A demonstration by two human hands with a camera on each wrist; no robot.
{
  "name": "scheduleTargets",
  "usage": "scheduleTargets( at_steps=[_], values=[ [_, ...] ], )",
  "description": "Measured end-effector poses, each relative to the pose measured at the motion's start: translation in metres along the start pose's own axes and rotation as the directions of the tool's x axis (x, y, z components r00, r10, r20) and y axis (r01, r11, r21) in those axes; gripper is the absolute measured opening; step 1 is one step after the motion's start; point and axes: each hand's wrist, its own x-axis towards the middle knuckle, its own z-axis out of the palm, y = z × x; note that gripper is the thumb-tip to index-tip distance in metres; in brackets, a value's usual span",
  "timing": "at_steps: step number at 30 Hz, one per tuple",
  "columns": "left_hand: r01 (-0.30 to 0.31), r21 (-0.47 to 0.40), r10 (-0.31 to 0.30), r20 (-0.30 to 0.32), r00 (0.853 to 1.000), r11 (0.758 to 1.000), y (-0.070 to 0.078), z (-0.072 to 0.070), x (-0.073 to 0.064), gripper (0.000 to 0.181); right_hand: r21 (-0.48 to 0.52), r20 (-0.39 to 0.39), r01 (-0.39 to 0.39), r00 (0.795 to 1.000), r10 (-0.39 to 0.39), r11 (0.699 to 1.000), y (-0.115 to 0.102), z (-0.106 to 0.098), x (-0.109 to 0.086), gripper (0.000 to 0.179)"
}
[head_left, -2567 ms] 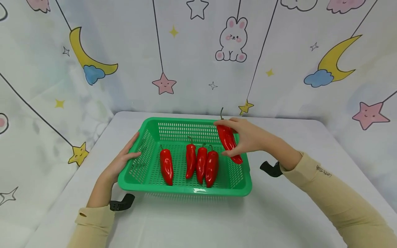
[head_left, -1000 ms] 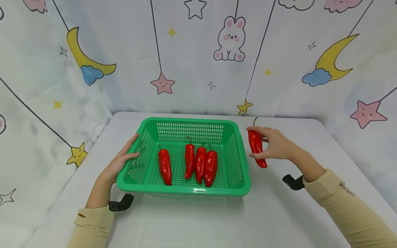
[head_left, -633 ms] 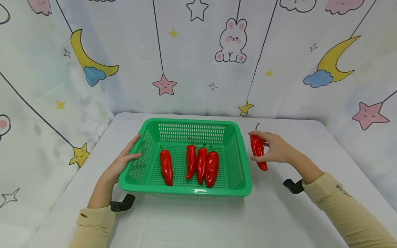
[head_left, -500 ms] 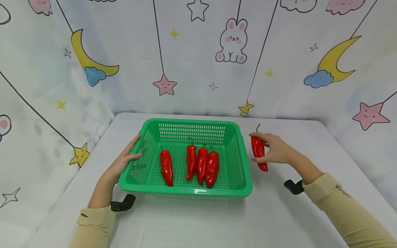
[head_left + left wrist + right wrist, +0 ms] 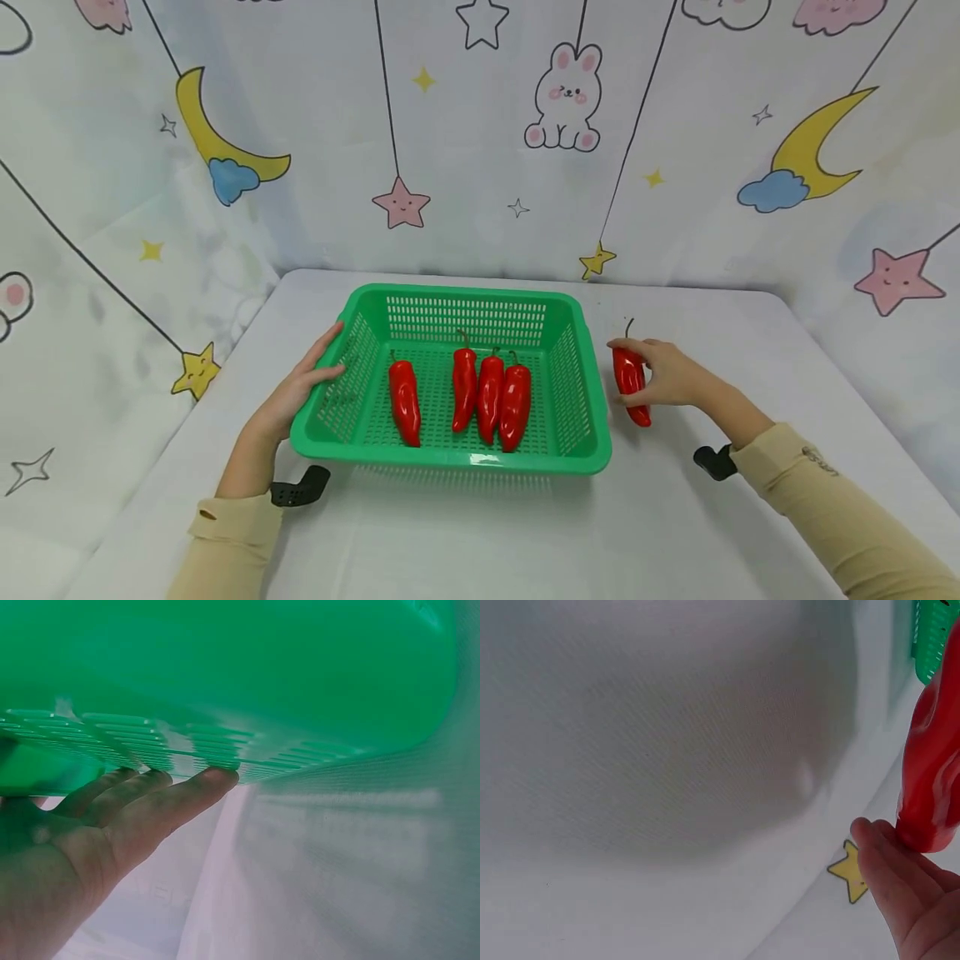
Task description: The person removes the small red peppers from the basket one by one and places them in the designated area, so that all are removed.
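Note:
My left hand (image 5: 288,396) holds the left side of a green plastic basket (image 5: 450,460), its thumb over the rim and its fingers along the outside. In the left wrist view those fingers (image 5: 169,806) lie against the slotted wall. To the right of the basket, my right hand (image 5: 675,377) pinches a red pepper (image 5: 628,372) between thumb and fingers, stem pointing away. I cannot tell whether this pepper touches the table. Inside the basket, one red pepper (image 5: 405,404) lies at the left, and three more (image 5: 491,396) lie close together right of centre.
A white cloth covers the table (image 5: 465,542). Behind it hangs a curtain (image 5: 480,142) printed with moons, stars and a rabbit. Black wrist cameras (image 5: 300,487) sit at both wrists.
My right hand has carried its pepper from above the basket's right side out to the right, then lowered it nearer the table. The left hand has kept its hold on the basket.

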Motion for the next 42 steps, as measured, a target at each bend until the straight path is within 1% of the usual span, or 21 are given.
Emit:
scheduleTargets(
  at_steps=[5, 10, 17, 22, 29, 36, 42],
  values=[
    [-0.007, 0.005, 0.007, -0.005, 1.000, 1.000, 0.000, 0.000, 0.002, 0.062, -0.024, 0.006, -0.004, 1.000, 0.004, 1.000, 0.003, 0.004, 0.002, 0.072],
    [-0.002, -0.005, 0.002, 0.004, 1.000, 1.000, 0.000, 0.000, 0.001, 0.062, -0.038, 0.020, -0.011, 1.000, 0.012, 0.999, 0.004, 0.006, 0.002, 0.072],
    [-0.009, 0.023, 0.009, -0.009, 1.000, 1.000, 0.003, 0.000, 0.001, 0.062, -0.056, 0.014, -0.028, 0.999, 0.029, 0.998, 0.006, 0.007, 0.004, 0.074],
    [0.001, 0.011, -0.001, -0.006, 1.000, 1.000, 0.003, -0.001, 0.000, 0.062, -0.068, 0.026, -0.027, 0.999, 0.029, 0.997, 0.008, 0.011, 0.005, 0.076],
    [0.004, -0.021, -0.004, 0.007, 1.000, 1.000, -0.001, 0.000, 0.000, 0.062, -0.093, 0.046, -0.027, 0.998, 0.032, 0.995, 0.011, 0.016, 0.004, 0.078],
    [0.001, 0.005, -0.001, -0.007, 1.000, 1.000, -0.003, 0.002, 0.001, 0.062, -0.098, 0.053, -0.034, 0.998, 0.039, 0.995, 0.012, 0.018, 0.005, 0.079],
    [0.001, 0.011, -0.001, -0.009, 1.000, 1.000, -0.003, 0.000, 0.001, 0.062, -0.105, 0.045, -0.041, 0.998, 0.046, 0.994, 0.014, 0.024, 0.005, 0.080]
  ],
)
